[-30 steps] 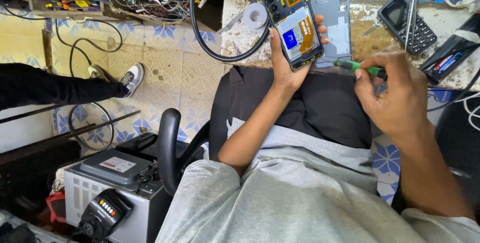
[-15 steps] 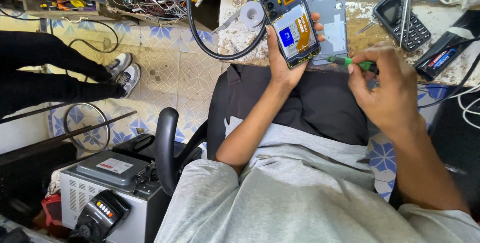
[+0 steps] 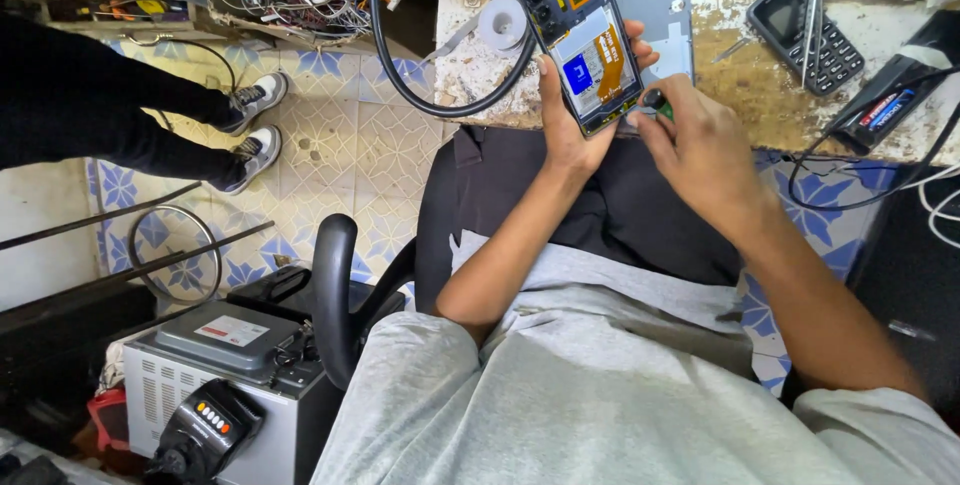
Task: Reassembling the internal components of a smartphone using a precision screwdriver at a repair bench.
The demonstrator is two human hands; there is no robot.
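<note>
Fingers of the left hand wrap the lower end of an opened smartphone, thumb on one long edge and the others behind, so the handset stands tilted with its bare innards — blue patch, orange flex strip, copper coil near the top — facing up at the wearer. It is held in the air just over the near lip of the workbench, above the dark lap.

From where I stand, nearest is the grey-shirted torso, then both forearms rising out of it: the left one bent sharply at the elbow and angled straight up to the phone, the right one coming in long from the right side. The right hand is curled, knuckles up, closed on a small green-handled tool whose tip meets the phone's lower right corner (the tip itself is hidden behind the fingers, so I cannot say what it touches).

To my eye the work here wants a steady brace — the two hands touching, as they nearly do, so the tool cannot skid across the flex strip — and light pressure only.

Beyond them on the bench lie a grey back cover, a roll of tape and a keypad phone.
</note>
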